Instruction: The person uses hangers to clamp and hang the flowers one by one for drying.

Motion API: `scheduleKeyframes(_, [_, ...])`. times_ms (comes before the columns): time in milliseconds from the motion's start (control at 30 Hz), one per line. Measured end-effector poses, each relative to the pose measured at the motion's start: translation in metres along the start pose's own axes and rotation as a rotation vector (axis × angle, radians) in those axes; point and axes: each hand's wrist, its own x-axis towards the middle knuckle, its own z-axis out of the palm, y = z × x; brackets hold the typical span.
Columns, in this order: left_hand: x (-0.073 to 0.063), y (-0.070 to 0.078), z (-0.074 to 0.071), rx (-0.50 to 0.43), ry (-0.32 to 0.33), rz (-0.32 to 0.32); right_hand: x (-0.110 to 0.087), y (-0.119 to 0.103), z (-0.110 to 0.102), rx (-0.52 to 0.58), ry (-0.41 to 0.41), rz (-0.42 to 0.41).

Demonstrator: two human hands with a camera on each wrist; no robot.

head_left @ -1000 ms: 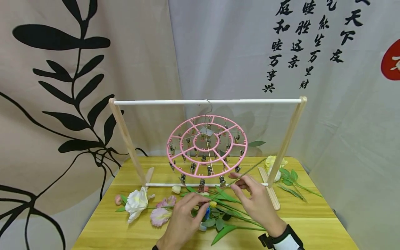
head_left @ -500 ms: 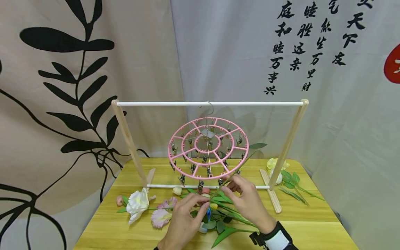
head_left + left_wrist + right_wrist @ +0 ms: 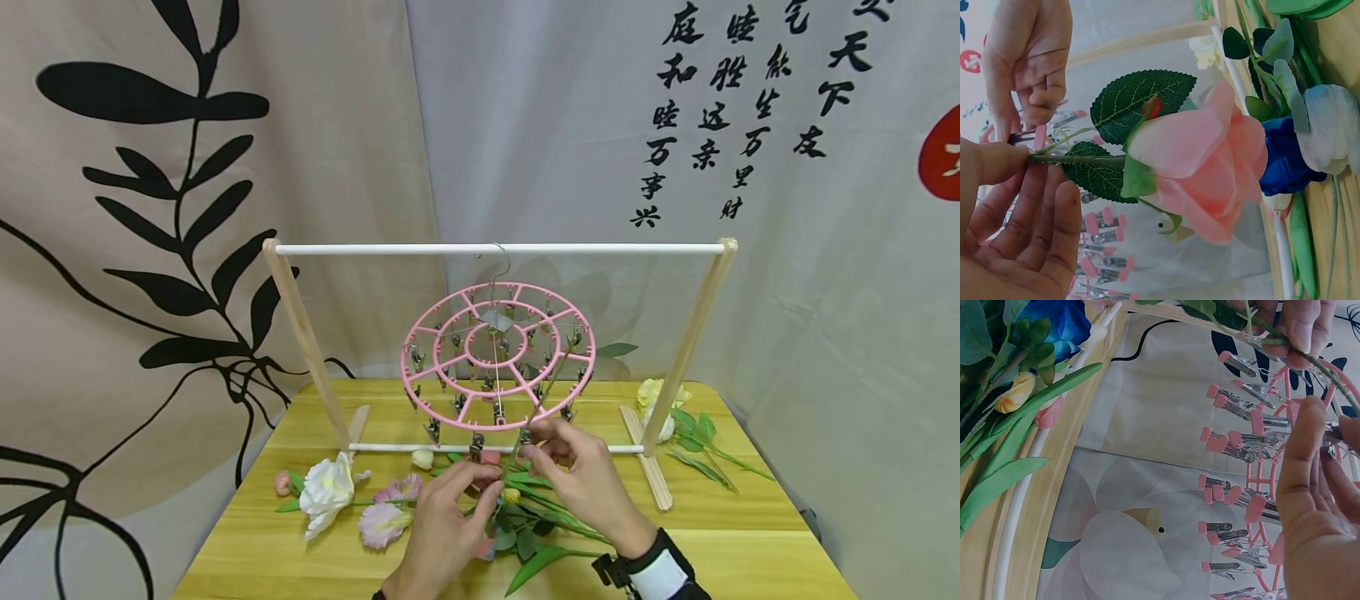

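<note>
While the left hand (image 3: 450, 517) pinches the stem (image 3: 1091, 160) of the pink rose (image 3: 1194, 162), bloom down below that hand, the right hand (image 3: 581, 475) has its fingers pinching a clip (image 3: 1040, 137) under the pink hanger (image 3: 480, 427); best, I'd judge, to open it wide; seat bare stem squarely, clear of leaves (image 3: 1141, 103); release gently.

You seem to be in a makeshift staging corner: printed drapes (image 3: 345, 125) (black leaves (image 3: 120, 93), brushed characters (image 3: 727, 73)) hang behind your wooden counter (image 3: 750, 546).
</note>
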Motion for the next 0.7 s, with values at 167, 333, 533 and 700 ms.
scheduleKeyframes(167, [0.0013,0.0002,0.0019,-0.011,0.003,-0.022,0.0005,-0.0003,0.0009,0.036,-0.003,-0.005])
scheduleKeyframes(333, [0.0029,-0.0001,0.0045,-0.013,0.026,0.000,0.0030,0.0008,0.0019,0.047,0.006,-0.037])
scheduleKeyframes(533, [0.0040,-0.0003,0.0074,-0.020,0.049,0.026,0.0036,0.0005,0.0021,0.079,0.025,-0.058])
scheduleKeyframes(700, [0.0049,0.0015,0.0088,-0.032,0.059,-0.032,0.0026,-0.0014,0.0017,0.121,0.020,-0.023])
